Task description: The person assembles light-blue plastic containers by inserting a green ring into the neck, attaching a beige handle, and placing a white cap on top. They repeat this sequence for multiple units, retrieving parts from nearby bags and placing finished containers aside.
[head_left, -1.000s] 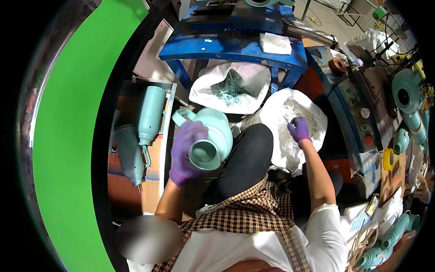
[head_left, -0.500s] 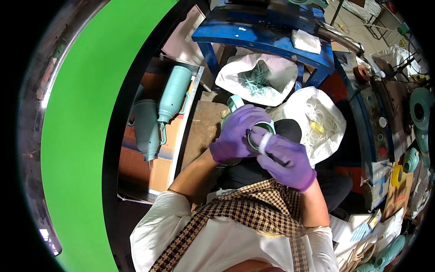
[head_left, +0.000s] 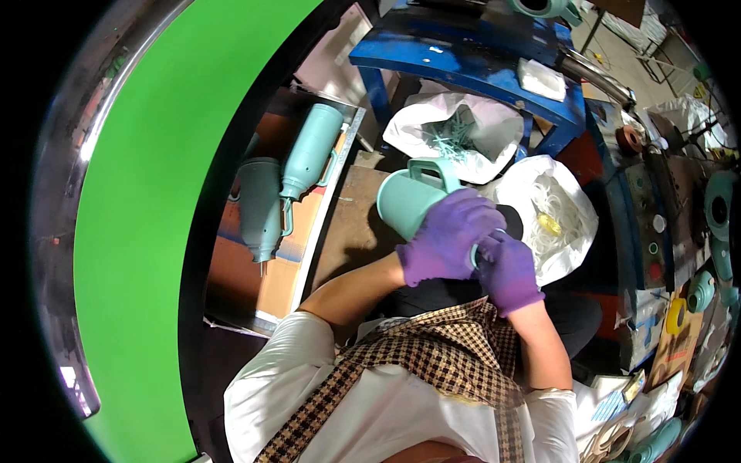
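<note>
- Your left hand (head_left: 455, 233) grips the tilted teal jug (head_left: 407, 202), fingers wrapped round its mouth end.
- Your right hand (head_left: 509, 272) bunches its fingers at that mouth; I cannot tell what they hold.
- Work there looks under way, unfinished; white rings (head_left: 549, 202) lie in the bag (head_left: 584, 231).

Left hand (head_left: 454, 235) gripping teal jug (head_left: 407, 202); right hand (head_left: 507, 272) at jug's mouth (head_left: 474, 256); bag (head_left: 583, 241) of white loops (head_left: 545, 199) nearby.

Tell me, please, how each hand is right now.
Left hand: closed around the teal jug.
Right hand: at the jug's rim; open or closed cannot be told.
</note>
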Action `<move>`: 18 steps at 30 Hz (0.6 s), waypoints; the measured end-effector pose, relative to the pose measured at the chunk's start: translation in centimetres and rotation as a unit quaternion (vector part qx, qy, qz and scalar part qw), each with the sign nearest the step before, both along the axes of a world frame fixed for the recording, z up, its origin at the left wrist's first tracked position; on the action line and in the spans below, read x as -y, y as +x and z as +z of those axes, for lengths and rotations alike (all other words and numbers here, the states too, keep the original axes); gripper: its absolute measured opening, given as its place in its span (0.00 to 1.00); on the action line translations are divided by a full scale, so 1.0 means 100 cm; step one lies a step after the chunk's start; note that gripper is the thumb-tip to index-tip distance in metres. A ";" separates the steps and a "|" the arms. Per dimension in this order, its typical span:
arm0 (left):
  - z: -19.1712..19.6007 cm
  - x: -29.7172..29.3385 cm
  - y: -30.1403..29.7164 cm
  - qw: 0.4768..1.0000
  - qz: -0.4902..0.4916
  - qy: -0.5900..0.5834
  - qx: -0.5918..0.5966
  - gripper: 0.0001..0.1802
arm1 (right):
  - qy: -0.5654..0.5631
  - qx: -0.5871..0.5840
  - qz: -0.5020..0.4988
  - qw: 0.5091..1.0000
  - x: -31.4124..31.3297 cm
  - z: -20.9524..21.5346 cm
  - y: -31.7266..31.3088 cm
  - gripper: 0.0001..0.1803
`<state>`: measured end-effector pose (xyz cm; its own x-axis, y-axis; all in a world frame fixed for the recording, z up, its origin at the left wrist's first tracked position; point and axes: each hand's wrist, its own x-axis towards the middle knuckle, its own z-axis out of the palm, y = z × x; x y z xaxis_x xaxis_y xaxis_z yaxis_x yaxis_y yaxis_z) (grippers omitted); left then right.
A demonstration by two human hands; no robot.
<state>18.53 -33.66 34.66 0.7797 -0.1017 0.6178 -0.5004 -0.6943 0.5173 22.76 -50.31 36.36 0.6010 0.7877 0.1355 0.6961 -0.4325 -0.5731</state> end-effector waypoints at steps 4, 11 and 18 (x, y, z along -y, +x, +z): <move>-0.001 0.009 0.005 1.000 0.003 0.018 0.022 0.28 | 0.002 0.004 -0.034 0.999 0.009 0.004 -0.003 0.13; 0.001 0.015 0.006 0.999 -0.002 0.043 -0.019 0.32 | 0.030 -0.051 -0.006 0.998 0.022 -0.006 0.010 0.11; 0.022 0.001 -0.004 0.991 0.011 0.129 -0.042 0.44 | 0.102 -0.005 0.066 0.993 0.015 0.006 -0.010 0.20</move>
